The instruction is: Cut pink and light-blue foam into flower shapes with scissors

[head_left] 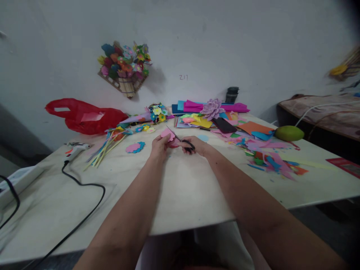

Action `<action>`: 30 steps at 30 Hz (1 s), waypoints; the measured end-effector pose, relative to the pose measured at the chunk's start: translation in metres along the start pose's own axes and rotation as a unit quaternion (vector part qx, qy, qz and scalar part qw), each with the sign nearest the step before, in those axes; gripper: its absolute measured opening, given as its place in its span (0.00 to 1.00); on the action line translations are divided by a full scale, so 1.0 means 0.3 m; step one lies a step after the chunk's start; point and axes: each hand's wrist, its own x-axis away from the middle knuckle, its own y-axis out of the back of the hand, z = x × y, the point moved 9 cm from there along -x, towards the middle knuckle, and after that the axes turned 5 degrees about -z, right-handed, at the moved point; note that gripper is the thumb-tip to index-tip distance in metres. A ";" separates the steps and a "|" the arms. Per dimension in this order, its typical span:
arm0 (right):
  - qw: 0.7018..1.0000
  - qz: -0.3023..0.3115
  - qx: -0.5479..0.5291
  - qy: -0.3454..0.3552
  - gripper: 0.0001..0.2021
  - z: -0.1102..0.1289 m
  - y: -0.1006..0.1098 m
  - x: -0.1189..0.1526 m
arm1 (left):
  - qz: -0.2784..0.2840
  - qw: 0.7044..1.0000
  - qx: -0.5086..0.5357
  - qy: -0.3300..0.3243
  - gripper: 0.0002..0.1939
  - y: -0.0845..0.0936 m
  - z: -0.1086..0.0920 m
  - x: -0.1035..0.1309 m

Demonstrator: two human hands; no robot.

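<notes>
Near the middle of the table my left hand [160,147] is closed on a piece of pink paper [168,134] with a scalloped edge. Black-handled scissors [189,145] are in my right hand [195,144], its fingers through the handles. Their blades reach up and left to the pink paper. A strip of darker pink shows below the blades, partly hidden by my fingers. To the left lie scalloped cutouts [135,147], one pink and one blue. A light blue round piece [203,138] lies just beyond my right hand.
A white glue gun [76,152] with a black cord lies left, near a red plastic bag [87,117] and thin yellow sticks [105,152]. Colored scraps [277,165], a dark phone-like slab [224,125] and a green mango-like fruit [289,133] are at right. A purple flower [212,108] sits at the back.
</notes>
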 end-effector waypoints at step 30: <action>0.999 0.037 0.006 0.036 0.15 0.020 0.013 0.018 | 0.039 0.999 0.005 -0.014 0.12 -0.020 -0.010 0.001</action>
